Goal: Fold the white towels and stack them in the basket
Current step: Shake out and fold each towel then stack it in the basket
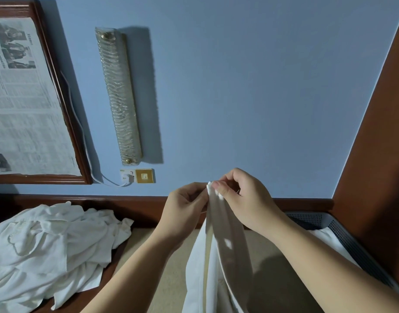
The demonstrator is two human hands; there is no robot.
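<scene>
Both hands are raised in front of the blue wall, meeting at the top edge of one white towel (219,256). The left hand (185,206) and the right hand (243,197) each pinch the cloth between thumb and fingertips, their grip pressed together on the same bunched corner, so the towel hangs down in long vertical folds toward the table (171,279).

This looks like the start of a fold: the corners are being found and matched. The next move probably calls for sliding the hands apart along the edge to spread the towel flat, then bringing the corners together evenly.

To the left, a pile of unfolded white towels (47,249) lies crumpled on the table; how many are in it cannot be told. On the right stands one dark mesh basket (347,236), with some white cloth (327,240) showing inside, probably towels already stacked, though their number is hidden by the right arm.

So: one towel in hand, one pile, one basket.
</scene>
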